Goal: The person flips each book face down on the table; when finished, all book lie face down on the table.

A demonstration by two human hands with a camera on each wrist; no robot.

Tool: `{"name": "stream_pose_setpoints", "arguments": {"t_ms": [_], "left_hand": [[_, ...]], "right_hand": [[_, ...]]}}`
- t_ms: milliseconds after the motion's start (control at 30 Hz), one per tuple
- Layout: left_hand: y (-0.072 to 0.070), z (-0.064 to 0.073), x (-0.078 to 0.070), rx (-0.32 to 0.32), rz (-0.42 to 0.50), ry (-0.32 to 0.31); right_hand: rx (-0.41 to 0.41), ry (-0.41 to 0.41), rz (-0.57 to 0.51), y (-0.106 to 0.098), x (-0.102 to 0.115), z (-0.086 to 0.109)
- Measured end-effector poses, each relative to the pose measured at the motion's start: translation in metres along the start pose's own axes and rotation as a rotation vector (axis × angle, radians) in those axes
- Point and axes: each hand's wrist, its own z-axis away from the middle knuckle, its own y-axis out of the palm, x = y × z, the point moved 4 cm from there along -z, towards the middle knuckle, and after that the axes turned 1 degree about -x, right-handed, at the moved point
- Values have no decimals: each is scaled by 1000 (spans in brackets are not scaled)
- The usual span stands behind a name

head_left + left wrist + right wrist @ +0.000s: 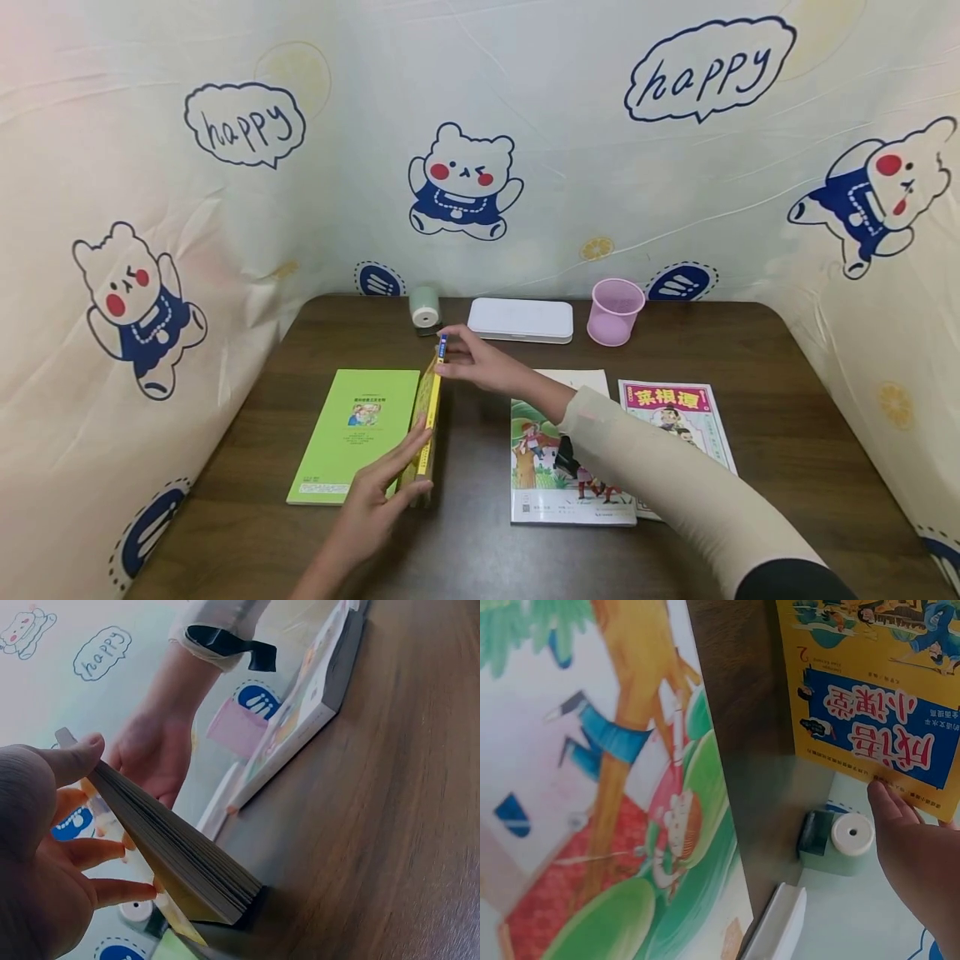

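A yellow book (431, 408) stands on its edge, spine up and slightly tilted, beside a flat green book (356, 450). My left hand (377, 492) grips its near end, with the thumb on one side and the fingers spread over the other. At the far end, the right hand (480, 364) pinches the top corner between thumb and fingers. The page edges of the yellow book (176, 840) show in the left wrist view. In the right wrist view, its cover (877, 712) carries a blue title panel, and the right hand (919, 855) holds one edge.
Right of the middle lie an illustrated book (536, 492) and a pink-titled book (708, 433), partly hidden under the right sleeve (660, 475). Along the back stand a green sharpener-like object (425, 307), a white case (521, 318) and a pink cup (615, 312), before a printed curtain.
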Motion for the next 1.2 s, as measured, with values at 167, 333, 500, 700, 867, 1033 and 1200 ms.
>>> {"name": "stream_pose_setpoints", "arguments": {"t_ms": [167,333,500,700,867,1033,1200], "left_hand": [[6,0,5,22,36,-79],[14,-2,12,27,79,-154],[20,-2,19,20,51,-210],[26,-1,25,39,78,-284],[26,0,32,64,103,-353],[28,4,41,119,68,-461],[30,6,46,178,-6,-484]], "right_hand": [[-1,-5,-11,-4,-4,5],[3,-3,-19,-9,-10,9],[13,-4,-20,-12,-14,14],[3,10,0,-15,-17,20],[-13,14,-12,-19,-21,24],[-10,17,-40,-23,-29,26],[1,1,-62,-27,-33,30]]}}
